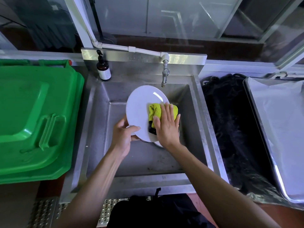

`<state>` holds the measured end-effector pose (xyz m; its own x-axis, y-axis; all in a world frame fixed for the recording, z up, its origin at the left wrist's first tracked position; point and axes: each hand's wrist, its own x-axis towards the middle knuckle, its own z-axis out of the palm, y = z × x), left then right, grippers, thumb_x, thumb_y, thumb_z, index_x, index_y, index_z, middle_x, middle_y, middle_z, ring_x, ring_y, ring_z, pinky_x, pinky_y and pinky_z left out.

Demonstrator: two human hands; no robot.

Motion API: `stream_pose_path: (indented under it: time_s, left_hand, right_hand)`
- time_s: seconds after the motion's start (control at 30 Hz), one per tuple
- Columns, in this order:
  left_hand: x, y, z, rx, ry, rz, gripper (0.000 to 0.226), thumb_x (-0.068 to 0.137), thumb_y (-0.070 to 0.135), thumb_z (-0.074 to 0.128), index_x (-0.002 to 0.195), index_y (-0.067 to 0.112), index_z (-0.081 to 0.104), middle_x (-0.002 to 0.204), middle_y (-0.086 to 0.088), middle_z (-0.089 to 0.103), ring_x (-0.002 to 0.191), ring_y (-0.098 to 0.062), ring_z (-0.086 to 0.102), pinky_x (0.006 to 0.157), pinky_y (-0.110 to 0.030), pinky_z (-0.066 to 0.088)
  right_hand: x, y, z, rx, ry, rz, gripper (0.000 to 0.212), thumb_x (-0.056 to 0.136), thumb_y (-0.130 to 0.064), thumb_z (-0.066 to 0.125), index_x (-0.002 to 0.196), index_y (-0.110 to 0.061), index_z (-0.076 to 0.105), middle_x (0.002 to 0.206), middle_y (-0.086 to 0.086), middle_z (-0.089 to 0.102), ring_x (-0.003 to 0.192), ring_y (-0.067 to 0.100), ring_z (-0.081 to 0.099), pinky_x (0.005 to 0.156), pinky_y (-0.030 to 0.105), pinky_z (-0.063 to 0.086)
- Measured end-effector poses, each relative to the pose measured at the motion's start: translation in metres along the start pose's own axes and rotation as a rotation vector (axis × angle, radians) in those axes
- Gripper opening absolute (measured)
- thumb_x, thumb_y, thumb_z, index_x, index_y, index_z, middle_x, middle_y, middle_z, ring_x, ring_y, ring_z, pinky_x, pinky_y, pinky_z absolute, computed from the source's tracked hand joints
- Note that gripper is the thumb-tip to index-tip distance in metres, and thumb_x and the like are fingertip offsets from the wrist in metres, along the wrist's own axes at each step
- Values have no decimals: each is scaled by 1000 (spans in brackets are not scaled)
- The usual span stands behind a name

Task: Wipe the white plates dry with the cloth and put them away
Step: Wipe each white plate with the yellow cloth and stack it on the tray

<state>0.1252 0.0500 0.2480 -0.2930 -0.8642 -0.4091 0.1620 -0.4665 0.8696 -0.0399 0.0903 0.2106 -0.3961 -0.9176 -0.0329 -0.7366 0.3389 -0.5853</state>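
Above the steel sink (194, 129), the left hand (122, 139) grips the near rim of a white plate (139, 111), tilting its face upward so it can be wiped. The right hand (167, 125), fingers (166, 111) straight and spread, presses a yellow-green cloth (155, 111) flat against the plate's right side. More plates (158, 143) seemingly lie beneath, partly hidden.

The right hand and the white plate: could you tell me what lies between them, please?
In the head view, the yellow-green cloth lies between the right hand and the white plate.
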Motion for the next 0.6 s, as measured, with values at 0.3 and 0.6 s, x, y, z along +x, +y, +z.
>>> stream_pose_path:
  time_s: [0.3, 0.6]
  left_hand:
    - [1, -3, 6, -113, 35, -13, 45, 81, -11, 58, 120, 9, 69, 109, -15, 73, 94, -31, 68, 68, -42, 57]
    - [-2, -8, 3, -292, 166, 22, 49, 80, -19, 50, 120, 4, 67, 107, -15, 71, 94, -34, 65, 67, -37, 48]
  right_hand:
    - [-23, -33, 26, 157, 31, -69, 58, 108, -43, 31, 160, -19, 21, 170, -3, 8, 156, 11, -6, 125, 41, -8]
    - [-39, -34, 24, -28, 73, -117, 71, 104, -57, 16, 161, -15, 22, 170, 3, 7, 156, 23, -12, 125, 49, -10]
